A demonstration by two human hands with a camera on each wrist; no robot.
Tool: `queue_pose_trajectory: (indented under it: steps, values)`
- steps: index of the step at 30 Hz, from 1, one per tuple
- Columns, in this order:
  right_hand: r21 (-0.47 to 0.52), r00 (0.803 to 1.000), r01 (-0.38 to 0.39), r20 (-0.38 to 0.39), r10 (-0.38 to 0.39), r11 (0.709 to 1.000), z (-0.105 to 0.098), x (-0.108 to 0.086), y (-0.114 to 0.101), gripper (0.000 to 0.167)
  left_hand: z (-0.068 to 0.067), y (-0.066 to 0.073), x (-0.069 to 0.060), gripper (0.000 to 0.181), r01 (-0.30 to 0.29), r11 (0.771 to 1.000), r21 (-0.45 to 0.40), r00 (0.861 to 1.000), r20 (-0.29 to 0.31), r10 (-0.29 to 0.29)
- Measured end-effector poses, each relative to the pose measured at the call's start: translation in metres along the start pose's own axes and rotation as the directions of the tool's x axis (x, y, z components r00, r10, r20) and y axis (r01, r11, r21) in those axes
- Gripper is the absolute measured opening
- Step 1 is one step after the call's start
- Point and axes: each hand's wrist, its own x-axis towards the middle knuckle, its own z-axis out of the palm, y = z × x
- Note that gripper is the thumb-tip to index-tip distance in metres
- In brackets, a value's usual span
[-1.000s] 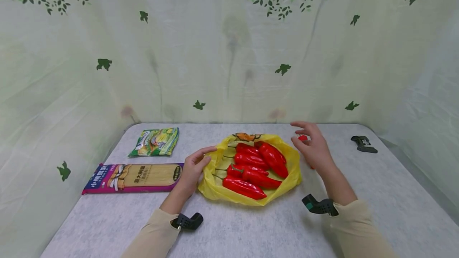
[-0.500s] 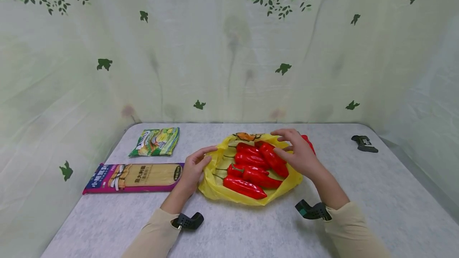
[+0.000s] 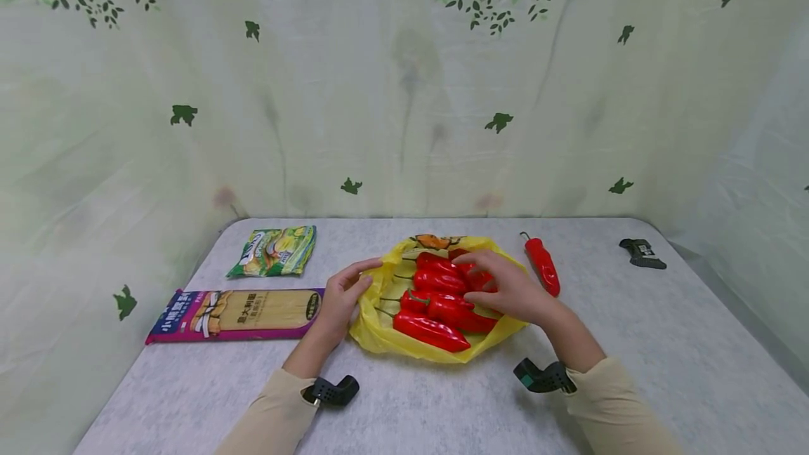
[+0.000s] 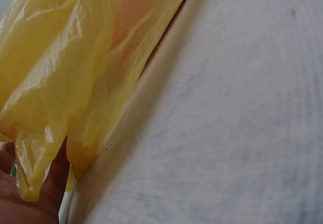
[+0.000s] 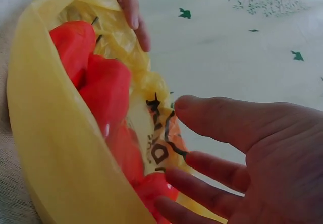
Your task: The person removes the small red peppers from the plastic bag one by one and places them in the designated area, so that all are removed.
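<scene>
A yellow plastic bag (image 3: 379, 343) lies with its mouth spread wide in the middle of the table. Inside are several shiny red peppers (image 3: 430, 332) with thin green stems. My left hand (image 3: 341, 300) holds the bag's left rim; in the left wrist view, yellow film runs between its thumb and fingers. Over the bag's right side hovers my right hand (image 3: 505, 290), partly hiding the peppers there. In the right wrist view its thumb and fingers (image 5: 202, 188) stand apart with nothing between them. One loose red pepper (image 3: 542, 269) lies on the table to the bag's right.
Left of the bag are a long purple-edged pack of noodles (image 3: 253, 314), partly behind my left hand, and a green-yellow packet (image 3: 274, 251). A small black wrapped item (image 3: 642, 253) lies at the far right. A leaf-printed curtain (image 3: 404, 90) encloses the table (image 3: 442, 413).
My right hand has moved left from above the loose pepper to over the peppers in the bag, uncovering the loose one. My left hand has stayed at the rim.
</scene>
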Motion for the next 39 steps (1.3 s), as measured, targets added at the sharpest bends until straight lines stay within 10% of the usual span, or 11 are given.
queue_pose_trajectory:
  steps: [13, 39]
  values:
    - [-0.005, 0.988, -0.004, 0.153, 0.005, 1.000, 0.017, 0.001, -0.002, 0.054, 0.000, 0.000, -0.001, 0.035, 0.003, 1.000, 0.004, 1.000, 0.009, -0.003]
    - [-0.062, 0.978, -0.052, 0.200, 0.064, 0.997, 0.028, 0.003, -0.003, 0.056, 0.001, 0.002, -0.002, 0.035, -0.006, 1.000, 0.001, 1.000, 0.007, 0.006]
